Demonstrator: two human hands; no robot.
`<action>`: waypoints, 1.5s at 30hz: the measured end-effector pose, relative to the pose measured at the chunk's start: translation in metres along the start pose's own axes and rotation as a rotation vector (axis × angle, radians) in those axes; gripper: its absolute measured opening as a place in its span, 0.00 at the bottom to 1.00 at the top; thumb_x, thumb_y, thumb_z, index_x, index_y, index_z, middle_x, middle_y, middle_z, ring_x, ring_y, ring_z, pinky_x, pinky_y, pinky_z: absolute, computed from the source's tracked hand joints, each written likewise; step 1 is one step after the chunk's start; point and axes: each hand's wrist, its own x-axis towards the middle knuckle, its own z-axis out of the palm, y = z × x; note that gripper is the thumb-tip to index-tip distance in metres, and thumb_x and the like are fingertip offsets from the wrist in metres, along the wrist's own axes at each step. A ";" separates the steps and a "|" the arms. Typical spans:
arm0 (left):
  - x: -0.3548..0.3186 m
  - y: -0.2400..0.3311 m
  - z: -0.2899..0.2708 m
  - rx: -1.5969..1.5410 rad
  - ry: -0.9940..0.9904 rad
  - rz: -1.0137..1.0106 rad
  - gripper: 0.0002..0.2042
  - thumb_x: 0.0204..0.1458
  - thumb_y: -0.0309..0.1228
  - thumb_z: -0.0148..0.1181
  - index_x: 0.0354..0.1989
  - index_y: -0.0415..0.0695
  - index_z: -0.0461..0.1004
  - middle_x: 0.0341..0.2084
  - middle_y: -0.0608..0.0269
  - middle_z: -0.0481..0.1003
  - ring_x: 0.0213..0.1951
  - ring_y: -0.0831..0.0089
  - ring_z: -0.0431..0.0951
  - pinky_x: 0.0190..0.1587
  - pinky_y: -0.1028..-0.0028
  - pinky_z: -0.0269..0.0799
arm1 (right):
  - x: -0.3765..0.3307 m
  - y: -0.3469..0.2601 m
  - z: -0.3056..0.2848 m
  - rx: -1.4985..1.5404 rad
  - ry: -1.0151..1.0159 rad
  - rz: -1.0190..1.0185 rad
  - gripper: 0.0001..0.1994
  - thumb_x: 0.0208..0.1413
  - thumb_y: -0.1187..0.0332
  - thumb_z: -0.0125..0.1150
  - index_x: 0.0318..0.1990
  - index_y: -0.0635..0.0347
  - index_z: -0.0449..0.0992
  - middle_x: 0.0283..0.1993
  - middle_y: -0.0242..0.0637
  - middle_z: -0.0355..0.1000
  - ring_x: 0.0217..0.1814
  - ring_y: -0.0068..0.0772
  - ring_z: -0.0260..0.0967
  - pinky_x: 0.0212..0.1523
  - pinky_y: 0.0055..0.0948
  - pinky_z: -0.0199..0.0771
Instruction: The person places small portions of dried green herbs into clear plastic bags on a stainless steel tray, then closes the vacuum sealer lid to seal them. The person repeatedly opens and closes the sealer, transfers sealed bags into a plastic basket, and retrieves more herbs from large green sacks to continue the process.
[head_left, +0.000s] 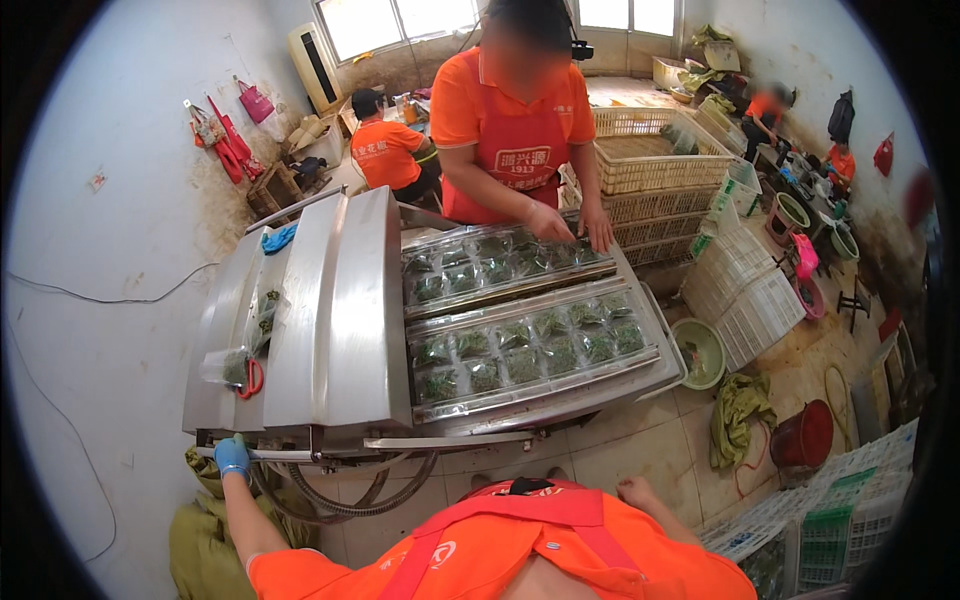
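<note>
At the near left corner of a steel packing machine, my left hand (233, 456) in a blue glove is closed round the metal bar (290, 455) along the lid's front. My bare right hand (636, 490) hangs beside my body, away from the machine; its fingers are too small to read. Clear bags of green sprigs (520, 362) lie in rows on the machine bed, in a near and a far group. Across from me, a co-worker's hands (565, 225) touch the far row. The steel lid (350, 300) stands left of the bags, with red-handled scissors (250, 380) on top.
A blue glove (279, 239) and a bag of green stuff (236, 367) lie on the lid. Stacked cream crates (655, 175) stand behind the machine. Right of it are a green basin (699, 353), a dark red bucket (803, 436) and a green sack (742, 420). Hoses hang below the lid.
</note>
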 end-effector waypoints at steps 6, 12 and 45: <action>0.007 0.005 -0.002 -0.044 -0.021 -0.029 0.26 0.63 0.45 0.46 0.26 0.34 0.81 0.27 0.38 0.78 0.34 0.41 0.78 0.44 0.50 0.71 | 0.032 -0.011 0.031 0.289 0.045 -0.203 0.14 0.56 0.69 0.61 0.47 0.68 0.78 0.29 0.41 0.79 0.31 0.30 0.78 0.35 0.31 0.78; 0.003 0.008 0.003 -0.003 -0.008 -0.016 0.26 0.64 0.44 0.46 0.27 0.34 0.80 0.28 0.37 0.79 0.35 0.40 0.78 0.43 0.48 0.70 | -0.010 0.044 0.036 0.039 -0.004 -0.068 0.14 0.56 0.67 0.62 0.45 0.68 0.79 0.30 0.42 0.80 0.30 0.30 0.78 0.34 0.33 0.78; -0.240 0.539 -0.016 -0.332 -0.551 1.321 0.05 0.52 0.34 0.58 0.33 0.49 0.72 0.21 0.57 0.78 0.24 0.55 0.80 0.28 0.57 0.72 | -0.017 -0.236 -0.111 -0.683 0.378 -0.994 0.27 0.58 0.42 0.59 0.17 0.53 0.73 0.16 0.40 0.71 0.19 0.46 0.72 0.20 0.44 0.68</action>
